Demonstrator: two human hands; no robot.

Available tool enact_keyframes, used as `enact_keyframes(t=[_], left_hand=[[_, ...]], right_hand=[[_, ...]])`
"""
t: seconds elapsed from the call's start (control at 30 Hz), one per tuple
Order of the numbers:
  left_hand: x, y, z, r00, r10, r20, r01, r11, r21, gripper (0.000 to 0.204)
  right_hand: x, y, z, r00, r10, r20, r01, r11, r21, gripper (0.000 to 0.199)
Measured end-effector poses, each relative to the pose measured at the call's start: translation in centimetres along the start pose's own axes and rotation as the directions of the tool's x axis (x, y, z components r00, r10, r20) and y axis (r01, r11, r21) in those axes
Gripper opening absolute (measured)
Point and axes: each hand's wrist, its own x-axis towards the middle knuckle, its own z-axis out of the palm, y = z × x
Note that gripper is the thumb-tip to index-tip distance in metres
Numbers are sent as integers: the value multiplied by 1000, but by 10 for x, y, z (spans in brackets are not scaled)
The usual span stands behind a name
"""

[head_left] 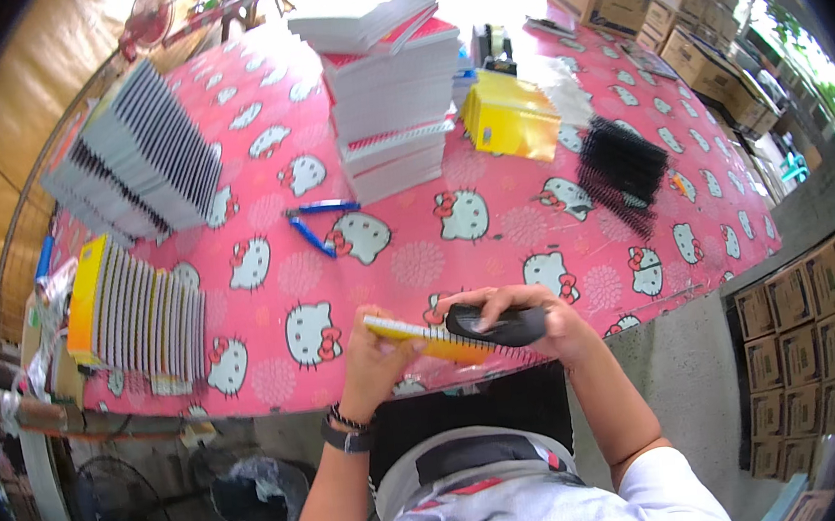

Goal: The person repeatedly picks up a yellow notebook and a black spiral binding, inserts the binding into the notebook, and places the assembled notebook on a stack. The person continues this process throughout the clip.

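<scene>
My left hand (pixel 375 357) grips a yellow-covered notebook (pixel 423 338) held edge-up at the near edge of the pink patterned table (pixel 494 223). My right hand (pixel 533 312) holds a black tool (pixel 500 326) pressed against the notebook's top edge. A watch and bracelet sit on my left wrist. The pages under the tool are mostly hidden by my fingers.
Stacks of white notebooks (pixel 389 72) stand mid-table, with fanned spiral notebooks (pixel 141 156) and a lower row (pixel 142 317) at left. Blue pliers (pixel 318 222), a yellow packet (pixel 511 116) and black binding combs (pixel 620 166) lie on the cloth. Cardboard boxes (pixel 798 344) line the right.
</scene>
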Motion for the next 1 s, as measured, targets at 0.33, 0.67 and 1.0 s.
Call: enact_keyframes(t=[0.33,0.67,1.0], left_hand=[[4,-1,-7,993,19,113,-15,999,-34,41],[1,0,-4,995,45,89,-48,998,26,42],[3,22,5,996,81,34,-88,949,302,40]], right_hand=[[28,-3,0,991,110,-82,-136,850,-509,50],[51,-5,12,994,59,89,-58,998,-6,48],[42,-23,19,965,-255,-55,42,361,-932,51]])
